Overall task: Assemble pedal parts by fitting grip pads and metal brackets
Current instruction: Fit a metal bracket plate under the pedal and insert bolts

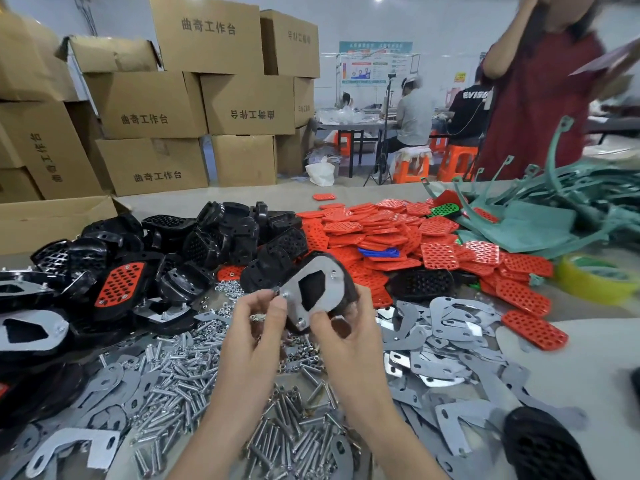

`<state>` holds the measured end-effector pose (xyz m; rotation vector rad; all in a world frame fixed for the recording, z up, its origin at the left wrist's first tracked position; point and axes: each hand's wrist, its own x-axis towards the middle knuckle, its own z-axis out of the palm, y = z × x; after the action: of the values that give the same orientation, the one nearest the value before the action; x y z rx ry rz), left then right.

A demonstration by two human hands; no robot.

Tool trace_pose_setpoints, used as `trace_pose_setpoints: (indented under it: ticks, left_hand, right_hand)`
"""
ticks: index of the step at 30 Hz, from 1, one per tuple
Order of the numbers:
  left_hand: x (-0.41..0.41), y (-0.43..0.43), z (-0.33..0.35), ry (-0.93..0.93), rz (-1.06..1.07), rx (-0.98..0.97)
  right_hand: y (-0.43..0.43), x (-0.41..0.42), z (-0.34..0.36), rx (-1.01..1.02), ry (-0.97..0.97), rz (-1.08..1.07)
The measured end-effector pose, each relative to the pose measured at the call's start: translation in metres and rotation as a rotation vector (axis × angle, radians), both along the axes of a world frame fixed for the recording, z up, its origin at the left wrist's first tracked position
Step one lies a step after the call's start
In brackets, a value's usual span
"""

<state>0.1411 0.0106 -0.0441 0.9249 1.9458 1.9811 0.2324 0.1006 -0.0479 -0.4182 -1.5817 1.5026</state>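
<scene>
While my right hand (346, 329) grips the black pedal (349, 292) and its metal bracket (329, 271) above the tabletop (595, 344), my left fingers (273, 304) pinch what looks like a nut (281, 295) at a corner stud, so threading it squarely comes next.

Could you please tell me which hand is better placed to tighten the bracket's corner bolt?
Left, probably: the left hand pinches at the bolt on the flat grey metal bracket, while the right hand grips the black plastic pedal.
</scene>
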Motion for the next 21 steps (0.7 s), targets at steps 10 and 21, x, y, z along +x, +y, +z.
trace_pose_setpoints:
  ticks: [10,21]
  left_hand:
    - [0.026,-0.001,0.025,-0.198,-0.305,-0.096]
    - [0.020,-0.045,0.035,-0.276,-0.331,-0.102]
  right_hand:
    - [0.001,0.040,0.021,-0.195,-0.035,0.036]
    - [-0.019,0.033,0.031,-0.265,-0.156,0.167]
